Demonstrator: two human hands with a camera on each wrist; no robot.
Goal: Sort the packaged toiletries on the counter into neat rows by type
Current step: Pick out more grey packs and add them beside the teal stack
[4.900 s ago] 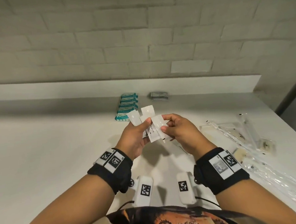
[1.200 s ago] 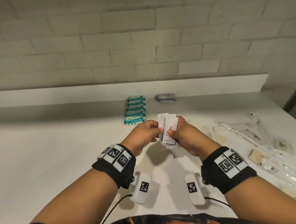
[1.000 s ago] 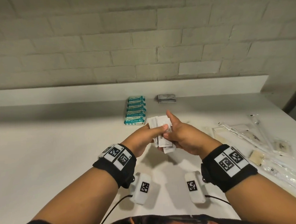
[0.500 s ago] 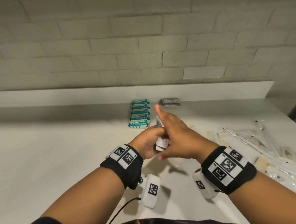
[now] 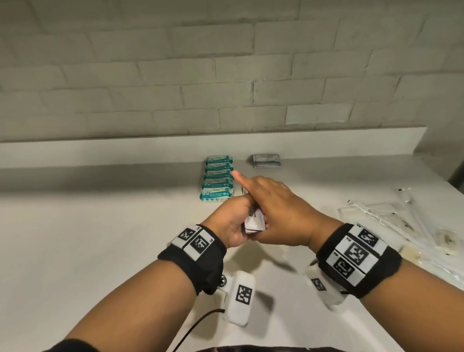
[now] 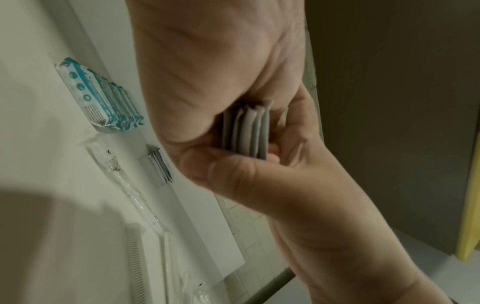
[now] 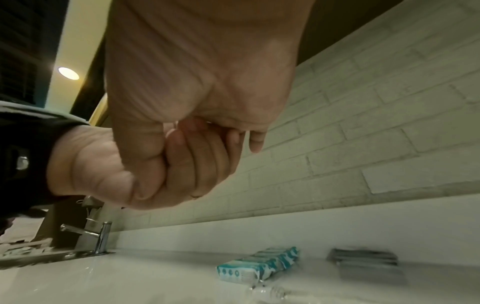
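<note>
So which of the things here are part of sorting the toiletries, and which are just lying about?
Part of the job:
- white sachets, stacked, gripped by the left hand, the right hand flat against them
- teal packets, in a row
- grey packets, stacked
- clear-wrapped items, loose on the counter

Just lying about:
- faucet
- brick wall

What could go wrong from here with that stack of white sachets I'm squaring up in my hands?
The white sachets are held on edge in the left hand, with the right hand flat against them. In the left wrist view their edges sit uneven, so one might slip out. Both hands hover close to the row of teal packs, so a careless set-down could knock that row askew. Clear wrapped items lie loose on the right, easy to brush.
</note>
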